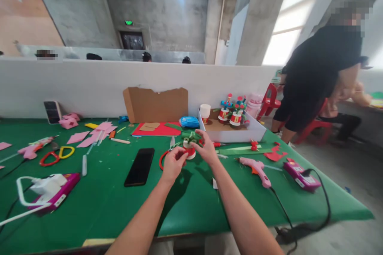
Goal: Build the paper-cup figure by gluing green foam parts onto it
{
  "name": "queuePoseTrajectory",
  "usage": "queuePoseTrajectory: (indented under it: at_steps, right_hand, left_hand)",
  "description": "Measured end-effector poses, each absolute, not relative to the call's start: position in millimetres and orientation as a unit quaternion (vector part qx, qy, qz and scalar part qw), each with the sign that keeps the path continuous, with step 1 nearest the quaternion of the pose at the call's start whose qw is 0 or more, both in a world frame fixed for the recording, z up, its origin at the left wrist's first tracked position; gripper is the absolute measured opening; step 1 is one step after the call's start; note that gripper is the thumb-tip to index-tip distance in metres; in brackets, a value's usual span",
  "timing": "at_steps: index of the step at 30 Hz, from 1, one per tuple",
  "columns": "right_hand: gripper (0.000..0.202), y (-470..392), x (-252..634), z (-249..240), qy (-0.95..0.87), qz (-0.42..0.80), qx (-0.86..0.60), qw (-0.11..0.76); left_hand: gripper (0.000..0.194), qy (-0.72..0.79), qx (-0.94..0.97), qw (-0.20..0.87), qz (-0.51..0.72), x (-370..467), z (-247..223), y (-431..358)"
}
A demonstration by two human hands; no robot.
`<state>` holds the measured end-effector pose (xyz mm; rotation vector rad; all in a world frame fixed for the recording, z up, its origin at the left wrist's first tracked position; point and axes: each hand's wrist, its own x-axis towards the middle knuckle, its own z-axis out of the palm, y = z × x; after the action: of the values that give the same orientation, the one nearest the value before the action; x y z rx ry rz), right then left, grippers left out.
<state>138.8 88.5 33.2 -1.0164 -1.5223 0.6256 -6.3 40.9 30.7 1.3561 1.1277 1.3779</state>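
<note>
A small paper cup figure (190, 152), red and white with green striped pipe-cleaner arms and a green top, is held upright above the table. My left hand (174, 164) pinches its lower left side between thumb and fingers. On its other side, my right hand (207, 148) curls thumb and forefinger round the green top; the exact contact is partly hidden. Red-handled scissors (162, 160) lie just behind my left hand. A black phone (139, 167) rests on the green table to the left.
A white box (236, 134) at the back holds similar cup figures. On the right are a pink glue gun (256, 169) and a purple power strip (302, 176) with a cord. Pink paper (101, 129) and another glue gun (32, 149) lie left. A person (320, 67) stands beyond the table.
</note>
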Motion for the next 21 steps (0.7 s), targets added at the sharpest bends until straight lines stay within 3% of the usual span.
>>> queuePoseTrajectory:
  at_steps: [4,10,16,21]
  right_hand:
    - [0.026,107.8,126.3,46.4,-0.654,0.268,-0.421,0.568]
    - [0.033,133.6,120.0,52.3,-0.606,0.334,-0.435,0.575]
    - [0.027,138.5,119.4,49.4,-0.601,0.357,-0.425,0.576]
    - [0.025,134.9,116.8,47.9,-0.579,0.377,-0.418,0.59]
  left_hand:
    - [0.021,0.423,0.53,0.38,0.629,-24.2,89.0,47.3]
    - [0.02,0.382,0.567,0.31,0.661,-39.3,158.4,83.2]
    - [0.016,0.413,0.622,0.312,0.588,-28.6,140.1,127.2]
    - [0.022,0.406,0.611,0.378,0.565,-26.0,119.4,145.2]
